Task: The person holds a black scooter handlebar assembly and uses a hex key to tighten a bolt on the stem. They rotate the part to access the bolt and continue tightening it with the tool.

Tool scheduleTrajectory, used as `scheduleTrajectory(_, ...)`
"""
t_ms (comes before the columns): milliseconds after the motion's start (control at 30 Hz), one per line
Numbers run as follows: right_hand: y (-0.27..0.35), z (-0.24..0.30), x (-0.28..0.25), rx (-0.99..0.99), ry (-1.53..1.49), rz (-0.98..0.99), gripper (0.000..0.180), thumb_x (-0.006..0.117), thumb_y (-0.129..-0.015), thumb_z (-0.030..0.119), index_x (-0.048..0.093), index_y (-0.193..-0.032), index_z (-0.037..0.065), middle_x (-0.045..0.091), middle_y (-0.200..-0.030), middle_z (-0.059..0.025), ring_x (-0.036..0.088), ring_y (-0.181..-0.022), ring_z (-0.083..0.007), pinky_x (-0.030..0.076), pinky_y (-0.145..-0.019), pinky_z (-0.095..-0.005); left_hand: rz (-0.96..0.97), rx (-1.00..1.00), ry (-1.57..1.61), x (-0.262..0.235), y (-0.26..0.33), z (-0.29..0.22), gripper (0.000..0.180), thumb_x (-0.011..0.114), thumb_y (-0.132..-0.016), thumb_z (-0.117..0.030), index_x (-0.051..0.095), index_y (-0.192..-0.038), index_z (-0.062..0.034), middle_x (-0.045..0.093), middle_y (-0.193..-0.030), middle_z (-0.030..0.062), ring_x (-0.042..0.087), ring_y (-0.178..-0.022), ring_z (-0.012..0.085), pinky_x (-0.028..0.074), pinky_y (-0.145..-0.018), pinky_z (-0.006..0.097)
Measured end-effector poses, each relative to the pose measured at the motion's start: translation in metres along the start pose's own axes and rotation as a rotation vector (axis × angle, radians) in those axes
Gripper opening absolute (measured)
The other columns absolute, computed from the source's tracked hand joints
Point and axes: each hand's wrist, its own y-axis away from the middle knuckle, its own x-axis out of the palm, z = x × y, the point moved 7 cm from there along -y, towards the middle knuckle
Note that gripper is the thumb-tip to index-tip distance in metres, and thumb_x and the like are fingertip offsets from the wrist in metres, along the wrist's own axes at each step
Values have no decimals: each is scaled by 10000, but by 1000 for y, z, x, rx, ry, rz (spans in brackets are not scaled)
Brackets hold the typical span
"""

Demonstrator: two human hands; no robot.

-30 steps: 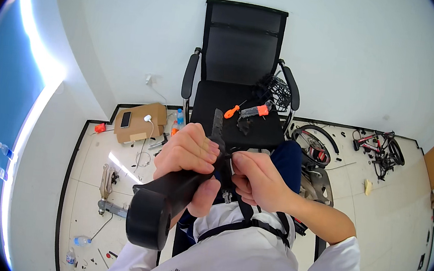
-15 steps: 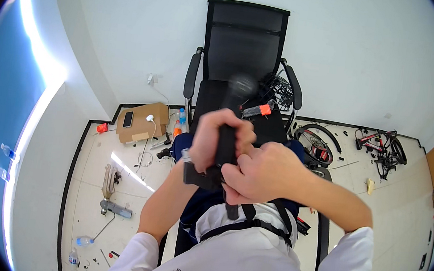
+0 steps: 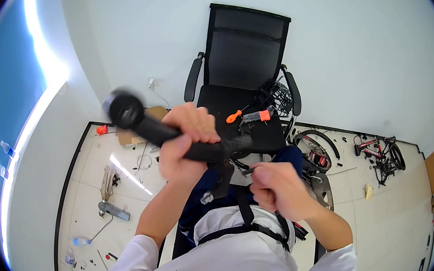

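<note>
Gripping a black rubber-covered handlebar grip on a dark metal bar, the left hand is closed tightly around it, fingers wrapped over the top. The bar is now held roughly level in front of the chest, its round black end pointing to the person's left, whereas half a second ago it was raised nearly upright between both hands, and a second ago its end hung down toward the lap. The bar has thus been swung round, which suggests that it is being turned over for work on another side, though that is a judgement only. The right hand is closed in a fist just below the bar's inner end, where a dark clamp piece hangs down; whether a small tool is held in that fist cannot be told. Behind the hands a black mesh-backed office chair is seen, with an orange-handled tool lying on its seat. Bicycle wheels and a small red bicycle frame lie on the tiled floor.
</note>
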Motion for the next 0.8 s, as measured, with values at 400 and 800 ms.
scheduleTrajectory(400, -15, 7, 2, -250, 500, -93, 265, 418, -974, 128, 499, -783, -38, 430, -536, -90, 374, -481, -158, 331, -477, -324, 107, 141, -271, 26, 17, -26, 314, 661, -765, -313, 479, -707, -65, 487, -714, 66, 482, -637, 175, 426, -612, 295)
scheduleTrajectory(800, -19, -20, 0, 33, -64, 36, 318, 423, -997, 217, 443, -723, 56, 361, -560, 42, 304, -442, -67, 240, -414, -253, 79, 115, -243, 30, 17, -26, 283, 634, -758, -283, 466, -712, -60, 477, -713, 71, 470, -644, 185, 423, -620, 297)
